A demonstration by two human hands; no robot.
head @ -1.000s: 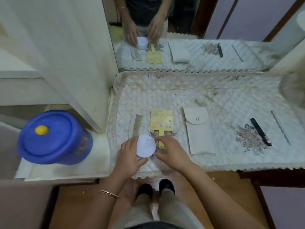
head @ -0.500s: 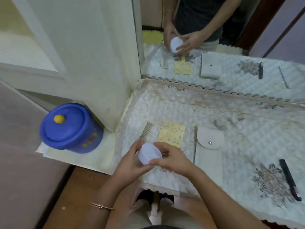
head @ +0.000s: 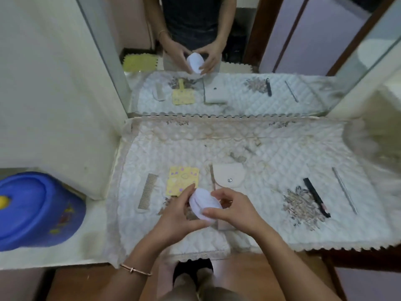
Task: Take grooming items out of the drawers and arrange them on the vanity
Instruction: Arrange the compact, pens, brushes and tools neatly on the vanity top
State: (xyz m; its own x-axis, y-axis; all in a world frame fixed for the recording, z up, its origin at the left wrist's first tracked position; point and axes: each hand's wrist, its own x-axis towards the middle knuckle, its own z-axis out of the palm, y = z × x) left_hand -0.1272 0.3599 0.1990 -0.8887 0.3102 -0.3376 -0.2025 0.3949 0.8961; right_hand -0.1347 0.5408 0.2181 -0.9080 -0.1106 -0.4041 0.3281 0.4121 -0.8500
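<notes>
Round white case (head: 205, 204) clasped between both hands above the counter (head: 271, 161).
Left hand (head: 178, 216) and right hand (head: 236, 209) gripping opposite sides; comb (head: 148, 190) lying just left.

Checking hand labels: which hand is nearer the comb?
Left. The left hand is just right of the comb; the right hand lies farther right, beyond the white jar.

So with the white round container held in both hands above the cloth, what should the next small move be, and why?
Probably set the white round container down on a bare patch of the quilted cloth. Both the left hand and the right hand grip it in the air, while the comb, yellow mirror and pouch already lie in a row.
</notes>
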